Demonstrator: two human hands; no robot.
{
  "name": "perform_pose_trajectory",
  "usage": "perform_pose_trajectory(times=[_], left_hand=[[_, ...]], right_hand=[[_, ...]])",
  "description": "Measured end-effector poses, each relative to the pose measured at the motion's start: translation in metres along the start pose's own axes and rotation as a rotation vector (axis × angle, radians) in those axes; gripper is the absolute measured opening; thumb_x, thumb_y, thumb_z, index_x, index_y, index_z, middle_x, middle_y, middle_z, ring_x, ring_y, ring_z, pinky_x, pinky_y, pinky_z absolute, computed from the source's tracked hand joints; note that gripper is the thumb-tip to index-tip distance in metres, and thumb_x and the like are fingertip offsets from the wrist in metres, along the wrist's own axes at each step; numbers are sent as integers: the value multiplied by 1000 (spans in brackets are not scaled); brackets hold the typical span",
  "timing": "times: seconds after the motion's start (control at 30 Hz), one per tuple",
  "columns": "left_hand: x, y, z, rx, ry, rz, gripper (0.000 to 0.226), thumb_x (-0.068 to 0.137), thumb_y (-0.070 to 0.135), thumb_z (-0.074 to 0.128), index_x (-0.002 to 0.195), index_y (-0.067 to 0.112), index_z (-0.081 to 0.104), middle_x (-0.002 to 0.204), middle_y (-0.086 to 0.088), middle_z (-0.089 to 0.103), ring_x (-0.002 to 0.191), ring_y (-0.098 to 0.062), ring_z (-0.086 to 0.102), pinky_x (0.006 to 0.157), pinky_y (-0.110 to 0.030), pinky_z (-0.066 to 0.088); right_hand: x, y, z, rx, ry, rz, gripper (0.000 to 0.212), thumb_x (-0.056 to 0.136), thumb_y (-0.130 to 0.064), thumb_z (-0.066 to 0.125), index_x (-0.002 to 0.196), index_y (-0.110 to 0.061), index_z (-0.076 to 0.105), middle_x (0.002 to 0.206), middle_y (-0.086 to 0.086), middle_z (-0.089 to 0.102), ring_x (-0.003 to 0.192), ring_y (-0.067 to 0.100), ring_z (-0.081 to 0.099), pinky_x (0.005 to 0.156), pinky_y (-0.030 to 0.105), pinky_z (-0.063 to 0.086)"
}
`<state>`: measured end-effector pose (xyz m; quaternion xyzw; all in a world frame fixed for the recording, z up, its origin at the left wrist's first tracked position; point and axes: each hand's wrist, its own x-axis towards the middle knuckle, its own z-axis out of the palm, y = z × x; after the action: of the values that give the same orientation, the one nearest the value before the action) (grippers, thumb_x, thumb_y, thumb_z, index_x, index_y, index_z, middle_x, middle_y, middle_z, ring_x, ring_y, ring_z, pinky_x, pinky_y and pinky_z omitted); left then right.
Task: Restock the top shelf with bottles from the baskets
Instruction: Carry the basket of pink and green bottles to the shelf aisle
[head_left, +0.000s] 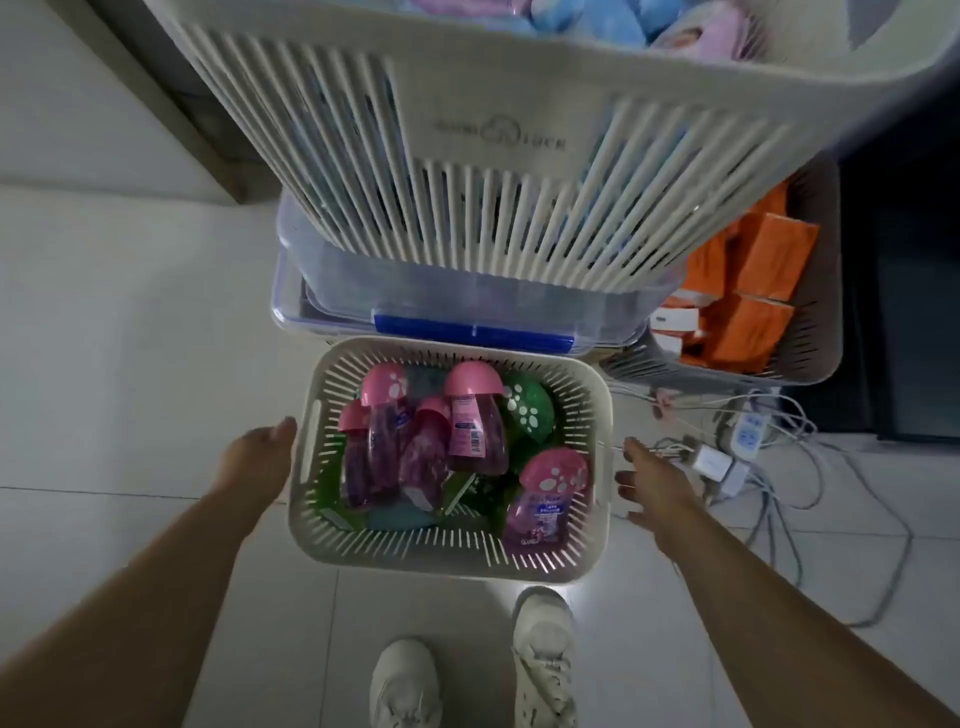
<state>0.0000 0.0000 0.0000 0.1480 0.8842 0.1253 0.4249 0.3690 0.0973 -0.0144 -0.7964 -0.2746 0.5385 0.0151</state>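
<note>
Bottles (470, 426), pink-capped, fill slatted white basket (519, 551); both hands' grips open, empty.

basket (582, 551) of bottles (470, 426) on floor | left hand (254, 462), right hand (654, 488) flank it, empty

Pale tiled floor (130, 364) (dim light)

A white slatted basket (451, 545) stands on the floor, holding pink-capped purple bottles (475, 415) and green bottles (527, 410), lying jumbled together.
</note>
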Motion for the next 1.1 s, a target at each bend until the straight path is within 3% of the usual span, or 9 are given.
perform_pose_trajectory(times=[0.07, 0.17, 0.3, 0.43, 0.57, 0.73, 1.1], left_hand=[[14, -2, 5, -148, -39, -63, 50, 92, 47, 40, 82, 3, 61, 90, -20, 67, 87, -37, 63, 95, -52, 48], [26, -2, 10, -295, -91, -144, 52, 94, 50, 43, 77, 5, 63, 81, -15, 63, 74, -29, 57, 90, -46, 49], [27, 0, 21, -435, -130, -110, 52, 99, 47, 39, 89, 4, 65, 81, -10, 64, 65, -22, 57, 56, -29, 53], [32, -3, 28, -521, -186, -77, 41, 97, 50, 41, 88, 14, 58, 58, 3, 48, 43, -10, 41, 36, -14, 35], [34, -6, 25, -541, -204, -122, 40, 95, 54, 42, 76, 19, 50, 41, 12, 37, 32, -5, 29, 40, -18, 26], [10, -8, 26, -549, -187, -149, 39, 95, 51, 45, 76, 18, 52, 40, 11, 42, 31, -5, 33, 49, -26, 24], [-126, 27, -31, -501, -241, -196, 40, 98, 49, 41, 73, 18, 49, 36, 10, 41, 27, -5, 32, 48, -27, 22]], right_hand=[[12, 2, 3, 202, -72, 55, 42, 95, -50, 46, 106, -14, 64, 100, 9, 70, 98, 29, 65, 94, 46, 49], [24, 1, 9, 307, -155, 75, 43, 95, -51, 47, 99, -14, 68, 85, 8, 72, 82, 24, 66, 81, 39, 51], [38, 2, 17, 502, -232, 102, 40, 94, -48, 52, 92, -12, 69, 62, 3, 61, 56, 16, 56, 61, 30, 49], [45, 9, 21, 631, -319, 68, 39, 94, -50, 50, 85, -16, 65, 56, -5, 44, 46, 9, 34, 43, 22, 28], [40, 7, 25, 626, -291, 55, 38, 94, -50, 48, 78, -18, 61, 52, -7, 37, 43, 8, 27, 42, 22, 21], [27, 10, 17, 587, -251, 89, 39, 93, -53, 49, 75, -20, 60, 52, -7, 36, 42, 8, 26, 43, 22, 21], [-103, 25, -75, 604, -198, 118, 39, 94, -52, 47, 75, -20, 59, 46, -8, 36, 36, 8, 25, 37, 22, 22]])
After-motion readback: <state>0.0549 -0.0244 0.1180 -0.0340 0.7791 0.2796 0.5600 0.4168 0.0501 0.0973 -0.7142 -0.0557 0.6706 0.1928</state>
